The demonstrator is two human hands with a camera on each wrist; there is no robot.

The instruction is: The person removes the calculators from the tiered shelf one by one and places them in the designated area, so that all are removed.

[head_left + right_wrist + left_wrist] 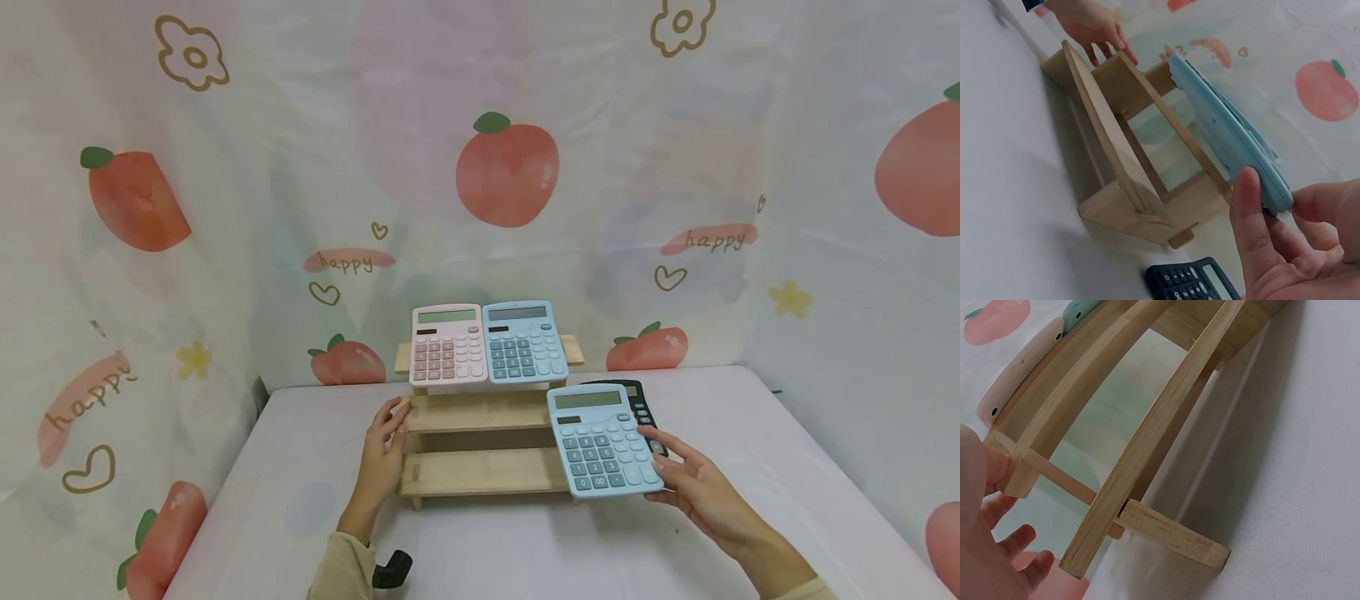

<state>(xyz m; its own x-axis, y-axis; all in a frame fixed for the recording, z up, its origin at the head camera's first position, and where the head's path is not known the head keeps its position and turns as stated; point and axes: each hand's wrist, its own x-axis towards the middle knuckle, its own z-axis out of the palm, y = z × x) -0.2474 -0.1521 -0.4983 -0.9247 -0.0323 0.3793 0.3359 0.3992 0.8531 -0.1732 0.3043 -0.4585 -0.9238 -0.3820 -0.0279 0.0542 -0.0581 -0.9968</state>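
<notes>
A light blue calculator (603,442) is held by its right edge in my right hand (701,492), with the thumb on one face and fingers behind. It overlaps the right end of the stepped wooden rack (483,472) in the head view. My left hand (382,458) grips the left end of the rack's middle shelf; in the left wrist view its fingertips (999,465) lie at that shelf's end. On the top tier a pink calculator (448,343) and another blue calculator (525,342) lean side by side, keys facing me.
Behind the held calculator, a black calculator (637,392) lies on the white-covered table (480,558), right of the rack. A black object (393,570) is beside my left sleeve. Printed fabric (300,167) walls the table at the back and sides.
</notes>
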